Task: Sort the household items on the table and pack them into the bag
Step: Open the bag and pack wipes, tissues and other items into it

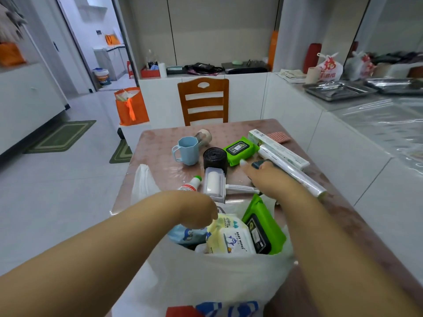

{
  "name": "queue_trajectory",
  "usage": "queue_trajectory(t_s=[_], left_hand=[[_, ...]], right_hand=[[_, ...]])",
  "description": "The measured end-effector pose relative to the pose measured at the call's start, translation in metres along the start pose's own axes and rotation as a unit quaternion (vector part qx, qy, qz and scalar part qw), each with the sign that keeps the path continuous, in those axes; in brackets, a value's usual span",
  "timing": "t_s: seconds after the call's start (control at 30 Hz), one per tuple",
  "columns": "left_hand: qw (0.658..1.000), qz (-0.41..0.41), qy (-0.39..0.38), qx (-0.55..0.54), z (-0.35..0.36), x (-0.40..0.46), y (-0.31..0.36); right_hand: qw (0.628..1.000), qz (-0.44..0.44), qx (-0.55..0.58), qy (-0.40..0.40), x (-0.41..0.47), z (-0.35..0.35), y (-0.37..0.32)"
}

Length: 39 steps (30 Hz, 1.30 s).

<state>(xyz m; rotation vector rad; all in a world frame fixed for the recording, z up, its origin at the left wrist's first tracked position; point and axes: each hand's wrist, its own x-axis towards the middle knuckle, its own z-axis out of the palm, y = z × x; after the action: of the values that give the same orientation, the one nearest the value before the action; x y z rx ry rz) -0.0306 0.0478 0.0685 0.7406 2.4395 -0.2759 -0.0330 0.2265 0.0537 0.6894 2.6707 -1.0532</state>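
My right grip [263,177] clutches a dark item [259,164], my left [196,213] pinches the bag [206,282] rim; that lint roller [215,186] could get knocked off the counter [160,156].

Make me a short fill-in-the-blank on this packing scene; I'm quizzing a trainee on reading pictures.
1. The blue cup stands on the table with its handle toward the picture's ____ side.
2. The pack marked BABY WIPES lies inside the ____.
3. The roll of bin bags is ____ in colour.

Missing words: left; bag; black
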Motion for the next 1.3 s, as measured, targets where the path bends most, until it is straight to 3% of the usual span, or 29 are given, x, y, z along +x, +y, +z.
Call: queue_trajectory(t_s=[0.07, 0.17, 0.2, 0.23, 0.33, 0.47, 0.53, 0.67, 0.73, 0.83, 0.97, 1.07, 1.17, 1.3], left_hand=[[1.0, 0.0, 0.005, 0.005, 0.005, 0.002, -0.001], [1.0, -0.013, -0.015, -0.013, 0.019, 0.005, -0.009], [1.0, -0.017, -0.016, -0.01, 0.023, 0.007, -0.013], [0.999, -0.02, -0.027, 0.002, 0.026, 0.009, -0.016], [0.998, -0.027, -0.05, 0.03, 0.028, 0.009, -0.017], [0.999, -0.029, -0.03, 0.012, 0.028, 0.007, -0.011], [0.999, -0.027, -0.042, 0.022, 0.03, 0.006, -0.011], [0.998, -0.036, -0.034, 0.033, 0.029, 0.004, -0.008], [0.998, -0.04, -0.034, 0.036, 0.029, 0.003, -0.007], [0.998, -0.037, -0.03, 0.033, 0.03, 0.002, -0.011], [0.99, -0.054, 0.108, -0.074, 0.028, -0.001, -0.014], [0.965, -0.028, 0.202, -0.162, 0.025, -0.005, -0.011], [0.939, 0.003, 0.25, -0.234, 0.018, -0.01, -0.001], [0.918, -0.01, 0.353, -0.18, 0.019, -0.015, 0.007]], right_hand=[[0.999, 0.03, -0.034, -0.012, 0.011, 0.012, 0.012], [0.978, 0.096, -0.101, 0.156, 0.026, 0.01, 0.042], [0.969, 0.128, -0.116, 0.176, 0.031, 0.008, 0.053], [0.968, 0.159, -0.101, 0.167, 0.034, 0.01, 0.063], [0.972, 0.195, 0.088, 0.098, 0.046, 0.023, 0.086], [0.943, 0.213, 0.248, 0.066, 0.042, 0.034, 0.099], [0.942, 0.216, 0.256, 0.024, 0.04, 0.04, 0.106], [0.972, 0.164, 0.169, -0.003, 0.046, 0.055, 0.121], [0.968, 0.133, 0.211, -0.011, 0.039, 0.049, 0.114], [0.935, 0.06, 0.348, -0.036, 0.021, 0.022, 0.077], [0.845, -0.062, 0.524, -0.09, -0.025, -0.039, 0.009], [0.812, -0.132, 0.557, -0.111, -0.067, -0.067, -0.025], [0.793, -0.179, 0.575, -0.095, -0.092, -0.072, -0.045], [0.772, -0.187, 0.604, -0.073, -0.088, -0.067, -0.042]])
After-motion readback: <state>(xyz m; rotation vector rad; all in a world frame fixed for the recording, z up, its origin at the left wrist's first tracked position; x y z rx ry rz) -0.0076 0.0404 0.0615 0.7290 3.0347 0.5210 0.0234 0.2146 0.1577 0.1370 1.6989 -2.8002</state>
